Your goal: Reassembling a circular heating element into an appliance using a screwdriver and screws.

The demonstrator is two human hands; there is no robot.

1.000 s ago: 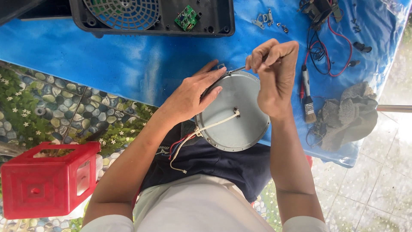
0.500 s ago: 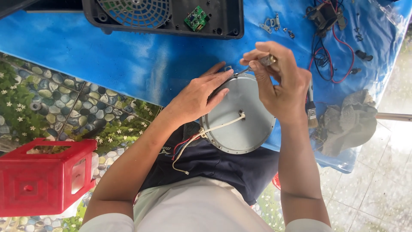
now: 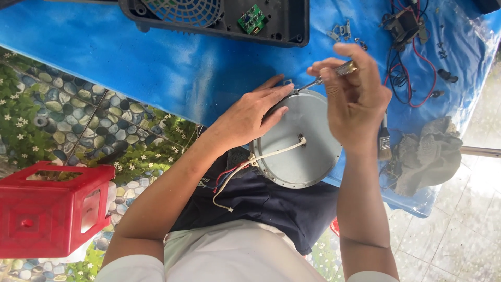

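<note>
Working a screw at the rim of the round metal disc [image 3: 297, 143]

Left hand [image 3: 250, 117] lies flat and open on it; right hand [image 3: 352, 91] pinches the screwdriver [image 3: 326, 77]. Tip needs keeping seated.

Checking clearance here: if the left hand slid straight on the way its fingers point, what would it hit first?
Probably the screwdriver tip at the round metal plate's top rim, held by the right hand. The left hand's fingertips already lie close to it, though depth is unclear.

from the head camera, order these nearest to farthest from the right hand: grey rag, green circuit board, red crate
1. grey rag, just right of the right hand on the blue cloth.
2. green circuit board, up left, in the black housing.
3. red crate, far left, low.
</note>
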